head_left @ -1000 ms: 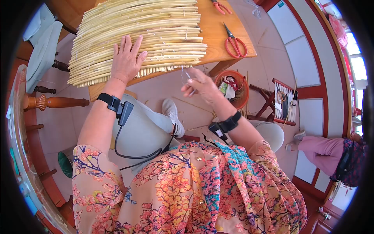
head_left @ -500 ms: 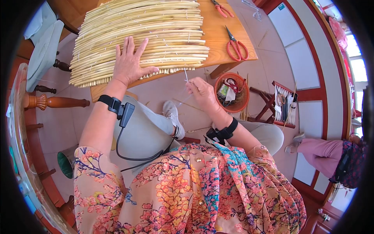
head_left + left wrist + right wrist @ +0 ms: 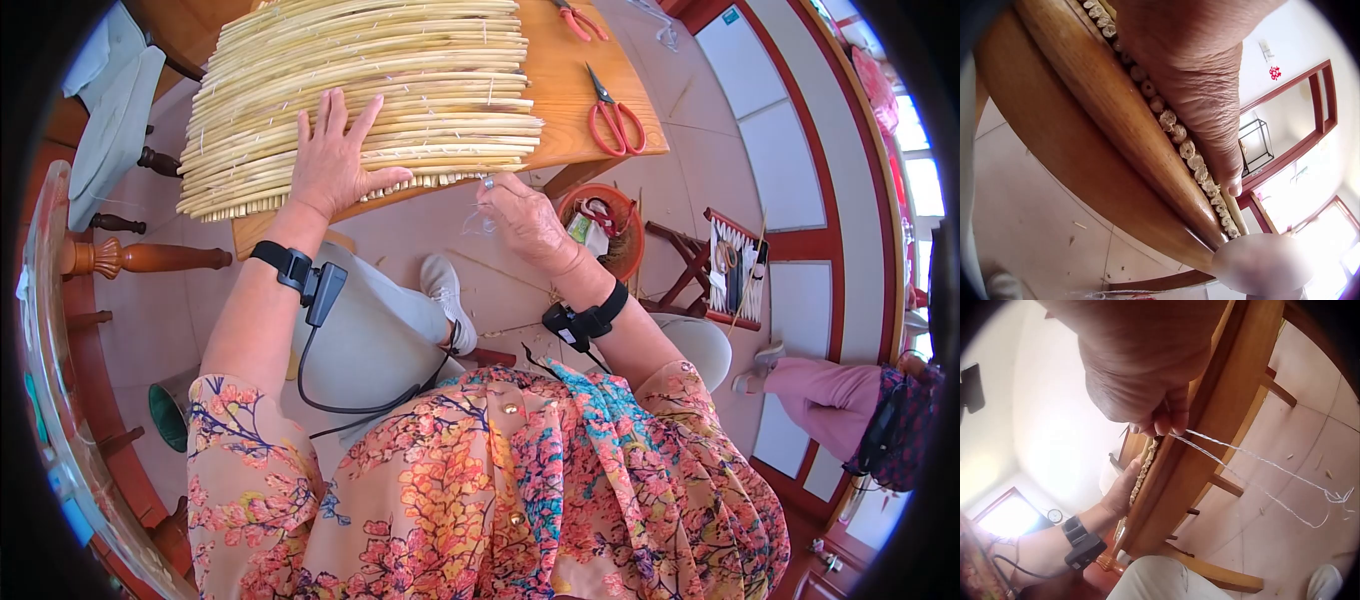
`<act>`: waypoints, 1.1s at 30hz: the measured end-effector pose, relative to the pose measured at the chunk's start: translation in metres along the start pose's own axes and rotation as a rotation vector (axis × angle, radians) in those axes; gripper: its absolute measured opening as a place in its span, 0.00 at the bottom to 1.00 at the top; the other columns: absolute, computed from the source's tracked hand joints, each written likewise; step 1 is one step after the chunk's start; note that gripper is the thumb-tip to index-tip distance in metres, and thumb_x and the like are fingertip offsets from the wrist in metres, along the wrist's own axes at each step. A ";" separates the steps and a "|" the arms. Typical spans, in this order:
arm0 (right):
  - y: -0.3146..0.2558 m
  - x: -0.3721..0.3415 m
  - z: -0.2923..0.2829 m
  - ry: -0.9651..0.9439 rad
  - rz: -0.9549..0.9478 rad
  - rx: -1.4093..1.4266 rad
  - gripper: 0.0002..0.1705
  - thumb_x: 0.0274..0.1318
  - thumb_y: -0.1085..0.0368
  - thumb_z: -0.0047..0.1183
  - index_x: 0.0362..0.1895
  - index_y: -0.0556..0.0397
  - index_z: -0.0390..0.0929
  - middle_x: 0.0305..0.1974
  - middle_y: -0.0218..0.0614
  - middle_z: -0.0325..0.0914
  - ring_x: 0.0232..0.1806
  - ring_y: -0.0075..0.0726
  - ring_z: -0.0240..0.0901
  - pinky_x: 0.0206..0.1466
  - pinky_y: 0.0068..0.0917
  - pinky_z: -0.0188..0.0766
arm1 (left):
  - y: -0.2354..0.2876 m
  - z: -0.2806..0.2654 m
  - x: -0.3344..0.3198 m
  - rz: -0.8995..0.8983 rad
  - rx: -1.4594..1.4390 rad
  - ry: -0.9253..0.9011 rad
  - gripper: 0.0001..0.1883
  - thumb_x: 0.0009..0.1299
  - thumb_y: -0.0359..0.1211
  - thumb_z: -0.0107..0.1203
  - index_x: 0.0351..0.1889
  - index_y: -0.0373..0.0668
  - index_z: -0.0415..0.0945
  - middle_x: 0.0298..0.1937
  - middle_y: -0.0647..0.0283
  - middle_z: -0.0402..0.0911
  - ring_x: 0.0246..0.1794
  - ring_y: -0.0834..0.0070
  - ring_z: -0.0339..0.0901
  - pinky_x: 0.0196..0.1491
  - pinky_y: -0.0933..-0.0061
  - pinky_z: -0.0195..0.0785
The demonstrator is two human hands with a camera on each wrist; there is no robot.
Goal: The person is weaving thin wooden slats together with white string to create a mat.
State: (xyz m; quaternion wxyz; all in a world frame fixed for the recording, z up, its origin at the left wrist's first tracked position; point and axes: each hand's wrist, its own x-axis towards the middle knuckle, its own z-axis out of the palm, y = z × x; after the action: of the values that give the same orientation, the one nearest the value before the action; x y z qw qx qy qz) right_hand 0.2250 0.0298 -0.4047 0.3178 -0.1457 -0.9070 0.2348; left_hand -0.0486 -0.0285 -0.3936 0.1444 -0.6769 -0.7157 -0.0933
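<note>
A mat of pale reed stalks [image 3: 420, 70], bound with short white stitches, lies on a wooden table [image 3: 560, 90]. My left hand [image 3: 332, 170] rests on the mat near its front edge, fingers spread and thumb out to the right. At the mat's near right corner, my right hand [image 3: 525, 218] pinches a white string [image 3: 1254, 454] close to the cut stalk ends. The string trails from the fingertips in a long loop with a frayed, knotted end. The pinched part is hidden behind the fingers.
Red-handled scissors [image 3: 617, 127] and red-handled pliers [image 3: 584, 22] lie on the table's right side. Below stands an orange bucket [image 3: 638, 245] holding scraps, beside a folding stool [image 3: 735, 275]. A chair [image 3: 115, 110] is at the left. Another person [image 3: 815, 395] stands at the right.
My right hand has come up and right to the mat's near right corner, closing from a looser grip. The left hand stays on the mat, its thumb spread further out.
</note>
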 end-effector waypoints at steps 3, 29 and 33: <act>0.003 -0.002 0.006 0.033 0.033 0.057 0.09 0.46 0.77 0.52 0.34 0.56 0.71 0.35 0.41 0.72 0.36 0.50 0.73 0.35 0.37 0.72 | 0.000 -0.001 0.000 -0.002 0.003 -0.005 0.54 0.49 0.76 0.43 0.71 0.56 0.53 0.69 0.39 0.51 0.72 0.46 0.45 0.68 0.40 0.37; 0.013 -0.054 -0.064 0.043 0.376 -0.223 0.07 0.53 0.66 0.55 0.35 0.54 0.81 0.28 0.37 0.76 0.30 0.41 0.74 0.35 0.30 0.70 | 0.001 0.001 -0.001 -0.011 0.014 -0.005 0.53 0.51 0.76 0.41 0.71 0.57 0.53 0.69 0.38 0.51 0.72 0.45 0.45 0.68 0.40 0.36; -0.003 -0.038 -0.088 0.030 0.754 -0.048 0.10 0.55 0.65 0.54 0.40 0.53 0.81 0.24 0.39 0.76 0.26 0.36 0.74 0.33 0.29 0.71 | 0.000 0.004 -0.001 -0.007 0.022 0.016 0.54 0.51 0.77 0.39 0.71 0.56 0.53 0.69 0.38 0.52 0.72 0.45 0.45 0.69 0.40 0.36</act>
State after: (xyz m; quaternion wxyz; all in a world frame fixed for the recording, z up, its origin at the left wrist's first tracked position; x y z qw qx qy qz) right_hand 0.3100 0.0406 -0.3623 0.2185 -0.4803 -0.7902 0.3118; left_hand -0.0489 -0.0280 -0.3979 0.1571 -0.6721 -0.7178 -0.0913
